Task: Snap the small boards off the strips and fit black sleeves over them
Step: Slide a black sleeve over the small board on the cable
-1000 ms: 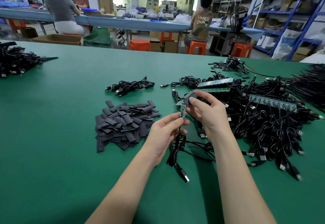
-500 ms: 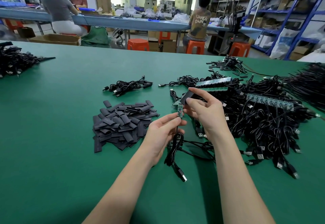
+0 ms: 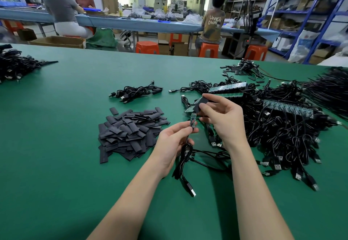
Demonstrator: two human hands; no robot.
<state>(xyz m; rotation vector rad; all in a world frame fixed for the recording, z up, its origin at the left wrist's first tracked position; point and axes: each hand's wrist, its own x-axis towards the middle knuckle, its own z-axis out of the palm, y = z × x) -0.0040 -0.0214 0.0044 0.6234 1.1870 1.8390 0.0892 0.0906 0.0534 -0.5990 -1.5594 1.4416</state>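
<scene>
Near the middle of the frame the left hand [image 3: 172, 143] pinches a small green circuit board with a black cable soldered to its lower end [image 3: 193, 122], fingers clamped on the bottom of the board so its free top end points up and stays bare. Just above it the right hand [image 3: 222, 119] pinches a flat black sleeve of heat-shrink tubing [image 3: 200, 105] between thumb and forefinger, held beyond the board's tip and apart from it, probably to line its open mouth up before sliding it down. The board's cable hangs below the left hand, its USB plug [image 3: 191, 191] resting on the green worktop [image 3: 56, 164]. A loose heap of flat black sleeves [image 3: 130, 136] lies left of centre, within easy reach. Long green strips of unbroken boards [image 3: 227, 88] sit upper right on a tangle of black cables [image 3: 282, 136], ready for snapping
</scene>
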